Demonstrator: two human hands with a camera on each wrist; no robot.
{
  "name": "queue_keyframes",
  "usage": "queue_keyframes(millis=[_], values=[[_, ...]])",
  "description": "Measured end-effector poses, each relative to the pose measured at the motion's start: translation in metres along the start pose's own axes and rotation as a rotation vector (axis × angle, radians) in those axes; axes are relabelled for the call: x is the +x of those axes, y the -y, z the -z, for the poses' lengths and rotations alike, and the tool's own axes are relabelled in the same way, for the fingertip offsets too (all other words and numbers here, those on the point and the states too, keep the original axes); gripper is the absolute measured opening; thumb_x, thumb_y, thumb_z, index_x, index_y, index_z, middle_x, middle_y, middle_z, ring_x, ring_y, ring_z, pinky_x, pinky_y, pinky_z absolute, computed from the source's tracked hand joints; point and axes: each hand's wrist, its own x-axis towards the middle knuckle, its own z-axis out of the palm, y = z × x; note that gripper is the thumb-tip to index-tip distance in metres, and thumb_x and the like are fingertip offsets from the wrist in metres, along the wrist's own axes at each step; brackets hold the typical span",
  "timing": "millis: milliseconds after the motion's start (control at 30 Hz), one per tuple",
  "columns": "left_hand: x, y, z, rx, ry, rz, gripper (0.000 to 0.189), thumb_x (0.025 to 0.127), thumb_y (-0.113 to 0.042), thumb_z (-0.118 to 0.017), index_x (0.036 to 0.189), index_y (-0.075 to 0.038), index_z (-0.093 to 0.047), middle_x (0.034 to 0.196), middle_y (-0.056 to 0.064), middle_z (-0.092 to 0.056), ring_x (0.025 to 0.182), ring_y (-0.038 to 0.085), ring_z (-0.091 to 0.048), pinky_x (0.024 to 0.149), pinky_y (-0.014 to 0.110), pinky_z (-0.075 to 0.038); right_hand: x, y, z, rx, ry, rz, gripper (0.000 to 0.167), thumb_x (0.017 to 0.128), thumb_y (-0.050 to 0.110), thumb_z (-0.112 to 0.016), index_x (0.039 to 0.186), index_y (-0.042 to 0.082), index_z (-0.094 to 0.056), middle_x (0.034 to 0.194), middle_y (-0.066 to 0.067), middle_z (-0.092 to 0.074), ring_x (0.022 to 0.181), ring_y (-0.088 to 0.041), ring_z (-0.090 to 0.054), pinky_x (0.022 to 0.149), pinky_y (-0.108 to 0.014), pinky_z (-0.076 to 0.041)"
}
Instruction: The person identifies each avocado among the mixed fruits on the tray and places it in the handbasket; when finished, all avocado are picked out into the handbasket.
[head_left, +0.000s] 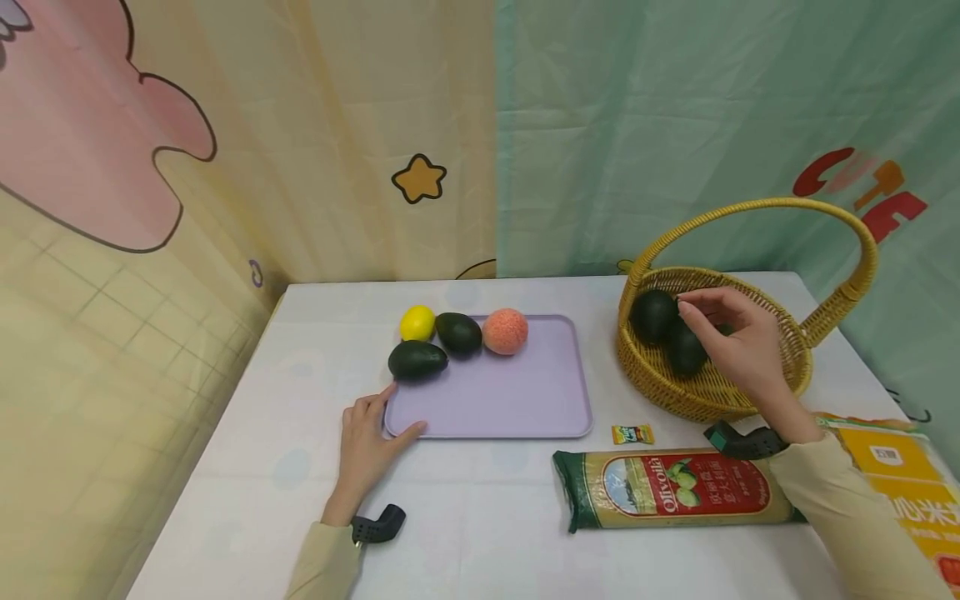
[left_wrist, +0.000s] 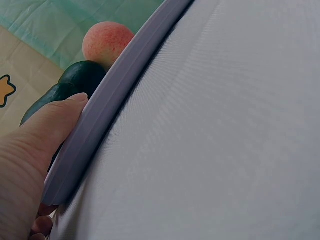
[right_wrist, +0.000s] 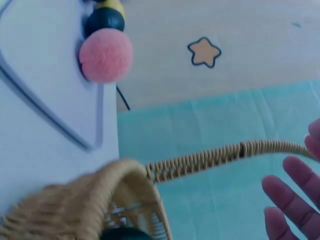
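Pastel printed fabric backdrop [head_left: 420, 92] hangs behind a counter [head_left: 480, 517] covered in white cloth. At right rear stands a golden-brown woven wicker basket [head_left: 652, 387] with a tall arched handle; inside are at least two dark avocados [head_left: 654, 317], smooth and rounded, the interior being partly hidden. A rectangular lilac tray [head_left: 517, 398] with rounded corners and a low raised rim lies left of the basket, a strip of white cloth between them. An oblong green-and-gold packet [head_left: 705, 490] lies in front of the basket; a yellow-orange printed bag [head_left: 888, 475] is cut off at the right margin. Left hand [head_left: 369, 433] grasps the tray's front-left corner, thumb at the front rim. Right hand [head_left: 742, 337] is over the basket, released, fingers apart; contact with the avocados cannot be told. On the tray, two dark green oval avocados [head_left: 417, 360] sit at left and rear, one overlapping the left rim, beside a fuzzy-looking pink peach [head_left: 505, 331]. A glossy yellow lemon [head_left: 417, 323] sits at the rear-left corner. Tray surface is exposed toward front and right. Smallest item: a green-and-yellow wrapped sachet [head_left: 632, 434], between basket and packet.
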Motion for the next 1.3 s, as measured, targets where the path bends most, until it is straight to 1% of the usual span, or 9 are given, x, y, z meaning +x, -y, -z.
queue_keyframes(millis=[167, 300, 533, 667, 733, 900, 1100, 1200, 1300], values=[[-0.001, 0.001, 0.000, 0.006, 0.003, 0.007, 0.082, 0.073, -0.045, -0.080, 0.139, -0.009, -0.049, 0.117, 0.016, -0.049, 0.099, 0.030, -0.035, 0.078, 0.039, -0.030, -0.004, 0.008, -0.018, 0.069, 0.003, 0.094, 0.016, 0.078, -0.018, -0.062, 0.093, -0.013, -0.066, 0.085, -0.012, -0.066, 0.071, -0.006, -0.057, 0.065, -0.016, -0.043], [0.000, 0.000, -0.001, 0.008, 0.010, 0.012, 0.082, 0.073, -0.046, -0.079, 0.139, -0.009, -0.048, 0.117, 0.016, -0.048, 0.099, 0.029, -0.035, 0.079, 0.039, -0.030, -0.007, 0.012, -0.034, 0.129, 0.032, 0.146, 0.017, 0.076, -0.020, -0.061, 0.091, -0.013, -0.066, 0.082, -0.018, -0.063, 0.068, -0.009, -0.055, 0.063, -0.017, -0.043], [0.000, -0.001, -0.001, 0.009, 0.021, 0.024, 0.083, 0.073, -0.047, -0.079, 0.140, -0.009, -0.047, 0.118, 0.016, -0.047, 0.100, 0.029, -0.035, 0.079, 0.040, -0.030, -0.009, 0.019, -0.061, 0.159, 0.063, 0.149, 0.019, 0.074, -0.021, -0.063, 0.091, -0.011, -0.066, 0.083, -0.020, -0.063, 0.071, -0.007, -0.054, 0.065, -0.019, -0.044], [0.000, -0.001, 0.000, 0.013, 0.027, 0.027, 0.084, 0.073, -0.047, -0.079, 0.140, -0.008, -0.047, 0.119, 0.016, -0.047, 0.102, 0.029, -0.035, 0.080, 0.040, -0.030, -0.007, 0.022, -0.077, 0.155, 0.073, 0.167, 0.020, 0.073, -0.021, -0.066, 0.089, -0.010, -0.067, 0.081, -0.020, -0.064, 0.071, -0.008, -0.054, 0.063, -0.021, -0.044], [0.000, -0.001, 0.000, 0.015, 0.028, 0.024, 0.084, 0.073, -0.047, -0.079, 0.141, -0.008, -0.046, 0.119, 0.016, -0.047, 0.102, 0.029, -0.035, 0.080, 0.041, -0.030, -0.006, 0.024, -0.085, 0.167, 0.094, 0.175, 0.019, 0.073, -0.020, -0.066, 0.089, -0.009, -0.067, 0.080, -0.019, -0.064, 0.071, -0.010, -0.055, 0.062, -0.021, -0.044], [0.001, -0.001, 0.000, 0.016, 0.027, 0.019, 0.083, 0.074, -0.047, -0.078, 0.141, -0.009, -0.046, 0.118, 0.016, -0.047, 0.101, 0.029, -0.035, 0.079, 0.040, -0.030, -0.001, 0.027, -0.105, 0.177, 0.147, 0.193, 0.018, 0.075, -0.017, -0.067, 0.090, -0.007, -0.067, 0.081, -0.017, -0.066, 0.070, -0.014, -0.056, 0.060, -0.030, -0.046], [0.002, -0.001, 0.000, 0.018, 0.027, 0.017, 0.083, 0.074, -0.047, -0.078, 0.141, -0.009, -0.046, 0.118, 0.016, -0.048, 0.100, 0.029, -0.035, 0.079, 0.040, -0.030, 0.006, 0.009, -0.136, 0.196, 0.190, 0.183, 0.016, 0.079, -0.009, -0.069, 0.093, -0.001, -0.069, 0.084, -0.009, -0.068, 0.070, -0.015, -0.056, 0.059, -0.038, -0.047], [0.001, -0.001, 0.001, 0.018, 0.024, 0.016, 0.083, 0.074, -0.045, -0.079, 0.140, -0.008, -0.046, 0.117, 0.016, -0.048, 0.100, 0.030, -0.035, 0.078, 0.040, -0.030, 0.010, 0.004, -0.150, 0.190, 0.202, 0.164, 0.013, 0.081, -0.002, -0.071, 0.094, 0.002, -0.070, 0.085, -0.004, -0.068, 0.072, -0.014, -0.057, 0.060, -0.038, -0.047], [0.001, -0.001, 0.001, 0.023, 0.020, 0.015, 0.082, 0.074, -0.044, -0.079, 0.140, -0.008, -0.047, 0.117, 0.016, -0.048, 0.100, 0.030, -0.035, 0.078, 0.040, -0.030, 0.015, 0.004, -0.162, 0.169, 0.236, 0.156, 0.011, 0.084, 0.005, -0.071, 0.095, 0.004, -0.071, 0.087, -0.001, -0.068, 0.074, -0.012, -0.058, 0.062, -0.037, -0.048]])
